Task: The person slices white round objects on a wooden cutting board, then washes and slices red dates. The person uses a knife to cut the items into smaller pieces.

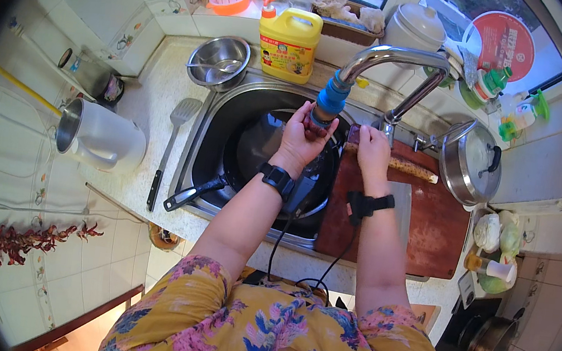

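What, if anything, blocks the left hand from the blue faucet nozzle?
Nothing visible. The left hand is right at the lower end of the blue faucet nozzle. The chrome spout arches above and off to the right, not between them.

On the far side, a yellow detergent jug (pixel 288 48) beside a stainless-steel bowl (pixel 222 82); left, a slotted turner (pixel 184 112), white pitcher (pixel 110 139) and dried red chillies (pixel 27 242); right, a lidded steel pot (pixel 463 170).
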